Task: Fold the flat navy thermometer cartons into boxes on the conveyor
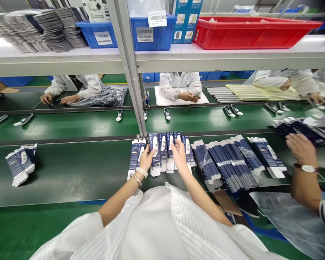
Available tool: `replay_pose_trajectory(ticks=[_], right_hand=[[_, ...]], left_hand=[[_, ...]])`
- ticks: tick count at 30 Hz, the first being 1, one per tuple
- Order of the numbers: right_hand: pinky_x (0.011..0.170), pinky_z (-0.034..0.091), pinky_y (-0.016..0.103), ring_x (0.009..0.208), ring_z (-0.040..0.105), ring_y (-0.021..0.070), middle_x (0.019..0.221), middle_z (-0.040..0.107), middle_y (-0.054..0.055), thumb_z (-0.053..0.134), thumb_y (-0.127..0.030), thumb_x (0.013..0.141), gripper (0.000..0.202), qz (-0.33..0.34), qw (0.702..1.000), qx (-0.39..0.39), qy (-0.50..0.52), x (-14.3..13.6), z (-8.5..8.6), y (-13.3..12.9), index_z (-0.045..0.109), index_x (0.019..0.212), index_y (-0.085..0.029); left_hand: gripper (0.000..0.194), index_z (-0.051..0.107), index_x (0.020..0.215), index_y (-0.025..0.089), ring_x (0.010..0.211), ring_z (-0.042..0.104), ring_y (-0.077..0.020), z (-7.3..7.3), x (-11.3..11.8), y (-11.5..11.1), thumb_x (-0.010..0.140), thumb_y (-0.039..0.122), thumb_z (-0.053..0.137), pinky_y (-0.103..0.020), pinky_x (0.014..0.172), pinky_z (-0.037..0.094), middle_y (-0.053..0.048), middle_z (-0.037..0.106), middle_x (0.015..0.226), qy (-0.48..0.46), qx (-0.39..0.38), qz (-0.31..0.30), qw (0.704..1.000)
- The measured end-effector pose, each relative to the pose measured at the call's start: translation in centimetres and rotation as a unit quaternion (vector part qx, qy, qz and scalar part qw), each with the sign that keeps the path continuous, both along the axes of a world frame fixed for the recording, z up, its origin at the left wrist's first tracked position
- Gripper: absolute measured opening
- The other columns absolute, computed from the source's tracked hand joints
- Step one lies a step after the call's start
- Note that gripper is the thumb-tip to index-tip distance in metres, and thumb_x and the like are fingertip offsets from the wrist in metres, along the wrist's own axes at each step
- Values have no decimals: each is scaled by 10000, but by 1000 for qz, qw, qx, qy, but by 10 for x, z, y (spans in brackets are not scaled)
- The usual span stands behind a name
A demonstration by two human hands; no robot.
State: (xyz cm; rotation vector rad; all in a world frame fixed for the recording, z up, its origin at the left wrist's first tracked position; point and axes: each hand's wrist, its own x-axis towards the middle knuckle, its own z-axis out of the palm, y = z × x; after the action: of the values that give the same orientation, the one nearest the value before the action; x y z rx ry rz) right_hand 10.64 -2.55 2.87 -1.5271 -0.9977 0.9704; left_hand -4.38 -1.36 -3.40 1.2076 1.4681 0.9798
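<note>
Several small navy-and-white thermometer cartons (163, 146) stand side by side in front of me, their lower white flaps hanging open. My left hand (145, 160) grips the left end of this row, its thumb on the front of a carton (155, 153). On the right side, my right hand (180, 156) closes around another carton (170, 144), with its thumb on the printed face. The fingers behind the cartons are partly hidden. Left of my left hand lie further cartons (133, 155), flatter and showing printed text.
Bundled flat cartons (230, 162) lie to the right, near a co-worker's hand (302, 150). Two or so cartons (21, 162) rest far left. Thermometers (167, 114) lie on the green conveyor (97, 124). A metal post (130, 68) and shelf edge (219, 64) stand ahead; co-workers sit beyond.
</note>
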Motion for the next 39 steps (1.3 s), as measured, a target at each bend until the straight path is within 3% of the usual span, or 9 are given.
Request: replay_pose_trajectory(ticks=[4,8,14,19,25,28,31,34,39], right_hand=[[1013,303,412,1209,402,259,1299,432,128,464,-516,775,536,-19,998,-15,-50,24,-15,-5,450,1196,-185],[989,323,415,1172,430,261,1264,458,121,472,-521,768,522,-36,997,-16,-70,35,-28,-11,471,1175,-195],[952,343,425,1092,490,270,1123,563,109,481,-511,746,420,14,992,-50,-111,33,-47,-8,587,1007,-199],[959,324,435,1084,481,274,1087,576,109,475,-497,741,396,30,990,-36,-136,29,-51,-3,603,965,-197],[961,316,419,1089,472,270,1073,584,105,458,-491,751,392,33,988,-31,-148,32,-53,-6,601,958,-191],[926,347,401,1090,471,268,1098,567,116,450,-496,755,407,27,988,-38,-144,35,-56,-9,597,974,-186],[892,363,408,1085,467,284,1104,553,130,454,-506,746,426,21,988,-49,-143,37,-59,-10,597,978,-178],[892,356,423,1072,471,291,1089,556,127,462,-509,734,429,25,988,-57,-143,35,-61,-9,598,974,-179],[944,328,436,1094,467,280,1108,558,114,461,-497,745,410,37,987,-46,-147,26,-56,-9,592,980,-188]], left_hand=[[443,617,1077,105,1054,570,-266,-18,5,36,815,446,507,-371,934,408,-147,631,1118,44,-28,-6,999],[400,671,861,118,986,593,-262,-28,8,45,811,471,489,-369,900,418,-130,677,966,79,-32,-13,996],[426,601,1002,133,842,636,-203,-25,6,35,734,465,602,-291,750,469,-105,678,956,113,-32,-19,993],[531,518,1114,116,1026,562,-277,-18,2,37,742,491,565,-368,853,417,-161,598,1098,220,-13,41,975],[488,586,1070,129,1046,552,-231,-27,-2,35,767,507,526,-291,912,398,-126,600,1088,297,-14,8,955],[554,415,1279,107,1224,401,-280,-33,-16,30,850,456,392,-385,1015,303,-174,430,1321,354,-32,80,931],[809,245,1361,42,1242,333,-398,-43,-36,23,751,482,542,-530,989,280,-263,281,1399,399,-85,140,902],[993,238,1365,51,1153,424,-410,-54,-47,16,581,426,718,-532,926,351,-261,386,1331,418,-119,140,890],[945,187,1390,81,1157,426,-376,-46,-49,8,638,389,668,-507,938,354,-221,387,1333,440,-97,141,882]])
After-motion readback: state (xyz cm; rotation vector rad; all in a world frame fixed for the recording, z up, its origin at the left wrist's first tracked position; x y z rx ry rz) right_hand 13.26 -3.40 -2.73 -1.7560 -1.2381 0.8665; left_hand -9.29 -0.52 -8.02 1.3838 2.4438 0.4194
